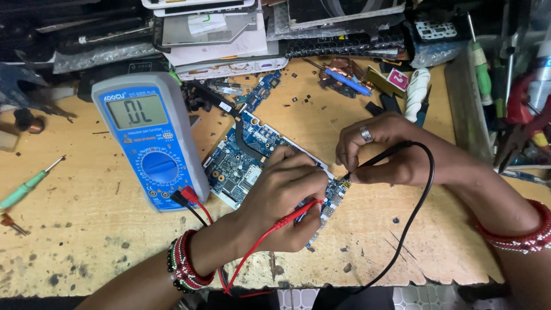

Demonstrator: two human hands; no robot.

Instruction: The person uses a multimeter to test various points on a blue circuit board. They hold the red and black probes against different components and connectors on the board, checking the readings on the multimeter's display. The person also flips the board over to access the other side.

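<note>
A blue circuit board (244, 163) is laid diagonally at the middle of the worn wooden tabletop (86, 229), and both hands are set over its lower right end. The left hand (284, 195) is rested on the board, and its fingers (298, 172) are closed around a red test probe (301, 212), whose tip is pressed to the board's near edge. The red lead (252, 252) is looped down past the wrist, where red and dark bangles (185, 261) are worn. The right hand (390, 152) is placed just beside the left one; its fingers (350, 152) are pinched shut on a black test probe (373, 161), which is pointed down at the right corner of the board. A ring (366, 134) is worn on one finger, and the black lead (422, 195) is curved over the hand and down towards the front edge of the tabletop. A grey and blue multimeter (150, 138) is stood to the left of the board, touching its left end, with both leads plugged in at its bottom. A green screwdriver (28, 185) is laid well apart at the far left. Stacked laptop parts (229, 28) are piled along the back.
</note>
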